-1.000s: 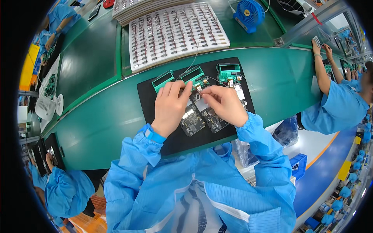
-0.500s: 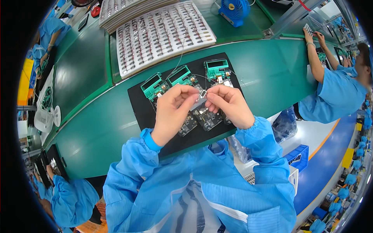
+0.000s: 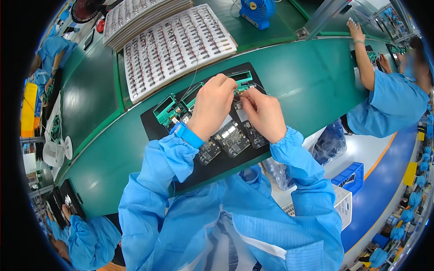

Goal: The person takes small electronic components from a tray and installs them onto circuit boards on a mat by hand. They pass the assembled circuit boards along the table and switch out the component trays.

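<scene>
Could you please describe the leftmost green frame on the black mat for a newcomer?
On the green bench lies a black mat. Near its far-left corner sits the leftmost green frame, uncovered, whereas the left hand partly hides the next frame.

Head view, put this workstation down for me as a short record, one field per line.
Left hand: fingers bent, beside the rightmost green frame; left hand hides what it may hold
Right hand: right hand has its fingertips at the same frame's lower edge; grip unclear
Left wrist: blue band
Work surface: black mat on a green bench
On mat: circuit boards and green frames, partly covered by the hands
Beyond mat: white tray with rows of small wired parts; blue fan
</scene>
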The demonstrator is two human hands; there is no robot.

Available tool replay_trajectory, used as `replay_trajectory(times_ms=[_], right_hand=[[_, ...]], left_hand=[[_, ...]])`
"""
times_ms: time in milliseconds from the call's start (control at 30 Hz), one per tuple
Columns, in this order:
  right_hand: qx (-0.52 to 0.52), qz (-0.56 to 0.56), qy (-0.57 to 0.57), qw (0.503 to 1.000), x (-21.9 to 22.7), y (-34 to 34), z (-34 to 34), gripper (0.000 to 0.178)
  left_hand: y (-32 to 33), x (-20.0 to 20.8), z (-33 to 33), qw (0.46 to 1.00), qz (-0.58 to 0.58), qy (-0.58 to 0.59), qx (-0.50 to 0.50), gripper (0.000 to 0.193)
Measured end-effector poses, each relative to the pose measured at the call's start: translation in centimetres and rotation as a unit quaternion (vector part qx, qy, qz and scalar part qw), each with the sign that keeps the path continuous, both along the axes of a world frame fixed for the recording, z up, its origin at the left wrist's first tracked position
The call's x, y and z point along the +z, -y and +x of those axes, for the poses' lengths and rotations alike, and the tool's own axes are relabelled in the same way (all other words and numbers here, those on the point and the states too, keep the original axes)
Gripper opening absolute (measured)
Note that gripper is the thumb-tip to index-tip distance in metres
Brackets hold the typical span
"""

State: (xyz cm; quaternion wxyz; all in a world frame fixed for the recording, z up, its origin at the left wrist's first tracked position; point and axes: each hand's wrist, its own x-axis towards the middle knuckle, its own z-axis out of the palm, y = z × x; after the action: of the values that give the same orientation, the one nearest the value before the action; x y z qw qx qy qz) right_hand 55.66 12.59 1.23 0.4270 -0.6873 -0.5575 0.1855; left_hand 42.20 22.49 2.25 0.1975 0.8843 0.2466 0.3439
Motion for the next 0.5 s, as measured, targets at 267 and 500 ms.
replay_trajectory(times_ms=[267, 500], right_hand=[[-0.001, -0.054, -0.075, 0.996, 0.3, 0.4, 0.1, 0.013], [0.090, -0.074, -0.384, 0.916, 2.1, 1.9, -1.4, 0.028]], left_hand=[[1.1, -0.6, -1.4, 0.998, 0.024, -0.049, -0.011, 0.032], [1.9, -0.3, -4.8, 0.986, 0.097, -0.131, 0.030, 0.045]])
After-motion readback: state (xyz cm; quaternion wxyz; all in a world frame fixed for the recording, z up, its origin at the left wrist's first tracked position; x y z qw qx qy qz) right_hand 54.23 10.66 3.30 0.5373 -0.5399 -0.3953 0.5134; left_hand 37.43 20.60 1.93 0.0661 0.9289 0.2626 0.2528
